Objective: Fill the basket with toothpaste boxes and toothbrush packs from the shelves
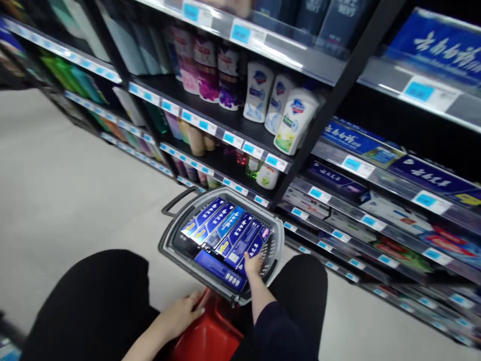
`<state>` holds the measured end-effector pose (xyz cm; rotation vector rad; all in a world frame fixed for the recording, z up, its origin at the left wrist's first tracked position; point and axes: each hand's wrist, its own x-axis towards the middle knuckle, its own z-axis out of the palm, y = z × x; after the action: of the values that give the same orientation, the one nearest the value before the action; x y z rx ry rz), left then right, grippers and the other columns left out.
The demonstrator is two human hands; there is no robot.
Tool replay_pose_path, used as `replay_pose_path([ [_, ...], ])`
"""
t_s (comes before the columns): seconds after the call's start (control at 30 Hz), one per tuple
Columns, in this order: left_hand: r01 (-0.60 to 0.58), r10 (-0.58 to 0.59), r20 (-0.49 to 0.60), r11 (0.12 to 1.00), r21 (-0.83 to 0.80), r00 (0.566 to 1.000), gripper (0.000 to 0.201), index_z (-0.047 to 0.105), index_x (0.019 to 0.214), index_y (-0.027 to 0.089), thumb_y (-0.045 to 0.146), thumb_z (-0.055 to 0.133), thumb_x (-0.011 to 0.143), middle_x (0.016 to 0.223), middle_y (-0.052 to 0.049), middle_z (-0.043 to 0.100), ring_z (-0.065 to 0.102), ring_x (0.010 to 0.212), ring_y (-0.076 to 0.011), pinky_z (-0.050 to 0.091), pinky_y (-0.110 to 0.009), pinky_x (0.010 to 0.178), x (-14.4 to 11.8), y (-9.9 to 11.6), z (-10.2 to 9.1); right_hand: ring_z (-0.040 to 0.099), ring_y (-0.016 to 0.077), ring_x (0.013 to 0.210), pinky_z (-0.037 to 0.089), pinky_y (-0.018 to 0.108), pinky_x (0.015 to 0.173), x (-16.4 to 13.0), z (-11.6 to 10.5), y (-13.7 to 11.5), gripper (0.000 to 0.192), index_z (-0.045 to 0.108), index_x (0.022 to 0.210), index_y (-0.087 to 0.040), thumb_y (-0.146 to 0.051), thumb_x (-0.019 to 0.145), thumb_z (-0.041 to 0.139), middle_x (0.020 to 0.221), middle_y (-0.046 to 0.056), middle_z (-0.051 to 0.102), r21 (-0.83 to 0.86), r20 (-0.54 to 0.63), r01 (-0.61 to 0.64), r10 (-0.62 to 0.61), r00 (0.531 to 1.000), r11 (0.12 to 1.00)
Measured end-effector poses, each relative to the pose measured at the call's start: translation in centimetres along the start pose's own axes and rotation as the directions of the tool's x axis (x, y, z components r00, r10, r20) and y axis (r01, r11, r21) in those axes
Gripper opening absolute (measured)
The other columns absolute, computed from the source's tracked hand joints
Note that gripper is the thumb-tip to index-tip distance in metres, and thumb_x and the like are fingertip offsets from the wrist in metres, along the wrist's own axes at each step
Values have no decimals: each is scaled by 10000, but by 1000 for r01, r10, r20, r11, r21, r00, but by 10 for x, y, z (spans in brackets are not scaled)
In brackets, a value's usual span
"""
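My right hand [253, 264] reaches into a grey shopping basket [277, 245] and grips the lower end of a dark blue toothpaste box [259, 243] at the right of a row. Beside that box lie several more blue toothpaste boxes [221, 225], side by side. Another blue box [220, 271] lies crosswise at the basket's near side. My left hand [182, 316] lies along the edge of a red plastic seat [210, 336], thumb and fingers apart and holding nothing. Its fingertips are close below the basket's near rim.
Shelves with white pump bottles [295, 120] and purple-pink bottles [206, 70] stand ahead. Toothpaste boxes [349, 138] fill the shelves on the right. My knees [300, 281] flank the basket, whose handle [178, 200] sticks out at the left. Pale floor [75, 175] stretches leftward.
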<state>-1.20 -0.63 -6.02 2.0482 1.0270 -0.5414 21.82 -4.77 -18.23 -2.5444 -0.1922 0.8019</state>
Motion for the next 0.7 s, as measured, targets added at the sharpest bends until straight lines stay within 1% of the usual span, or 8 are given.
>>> replay_pose_path([
  [0.13, -7, 6, 48, 1000, 13, 999, 578, 516, 1242, 103, 419, 380, 779, 1179, -171, 647, 599, 1109, -285, 419, -361, 955, 4, -2, -1, 601, 316, 1067, 444, 382, 910, -10, 4, 9, 754, 260, 1367, 46, -415, 835, 531, 1242, 284, 530, -16, 30, 94, -94, 995, 995],
  [0.3, -31, 28, 56, 998, 54, 998, 587, 519, 1235, 93, 419, 335, 784, 1165, -170, 655, 603, 1101, -288, 421, -366, 954, 2, -1, -2, 565, 294, 1137, 416, 391, 963, -26, -11, 11, 835, 61, 1411, 64, -414, 863, 470, 1324, 293, 463, -110, 199, 189, -165, 966, 976],
  [0.37, -48, 44, 62, 998, 51, 997, 582, 518, 1233, 86, 413, 320, 795, 1171, -174, 650, 599, 1108, -285, 418, -368, 957, 2, -1, -2, 567, 303, 1132, 418, 414, 959, -34, -23, 0, 853, 78, 1422, 45, -452, 854, 476, 1297, 267, 505, -183, 249, 172, -123, 961, 968],
  [0.43, -51, 48, 60, 998, 45, 997, 582, 515, 1237, 82, 413, 320, 800, 1193, -177, 636, 589, 1123, -284, 412, -370, 967, 2, -1, -1, 572, 331, 1114, 425, 459, 938, -40, -43, -20, 809, 231, 1398, 18, -475, 823, 515, 1232, 253, 563, -260, 263, 129, -59, 963, 957],
  [0.53, -45, 43, 50, 998, 41, 998, 557, 532, 1224, 104, 411, 343, 800, 1184, -170, 644, 587, 1125, -295, 416, -387, 963, 0, 1, -2, 591, 374, 1042, 446, 533, 860, -36, -94, -57, 624, 531, 1201, -74, -519, 766, 567, 1130, 226, 624, -294, 232, 107, -38, 972, 950],
  [0.63, -67, 66, 41, 997, 32, 997, 537, 548, 1214, 99, 379, 367, 793, 1161, -175, 655, 596, 1108, -299, 427, -391, 948, -3, 4, -4, 538, 322, 1121, 409, 466, 933, -17, -176, -92, 548, 515, 1227, -120, -512, 852, 436, 1193, 201, 577, -266, 73, 204, -191, 979, 942],
  [0.67, -69, 69, 27, 997, 25, 997, 532, 556, 1209, 97, 367, 382, 785, 1155, -173, 658, 603, 1096, -298, 434, -386, 940, -4, 4, -5, 481, 302, 1186, 371, 443, 976, -9, -208, -102, 538, 448, 1292, -115, -469, 898, 354, 1262, 211, 516, -259, -61, 260, -284, 957, 930],
  [0.7, -62, 62, 2, 998, 12, 998, 526, 568, 1200, 100, 360, 402, 774, 1146, -168, 664, 611, 1082, -297, 440, -379, 933, -5, 5, -6, 481, 303, 1166, 370, 430, 968, -1, -241, -110, 509, 453, 1279, -91, -421, 905, 353, 1242, 228, 513, -265, -331, 359, -434, 838, 895],
])
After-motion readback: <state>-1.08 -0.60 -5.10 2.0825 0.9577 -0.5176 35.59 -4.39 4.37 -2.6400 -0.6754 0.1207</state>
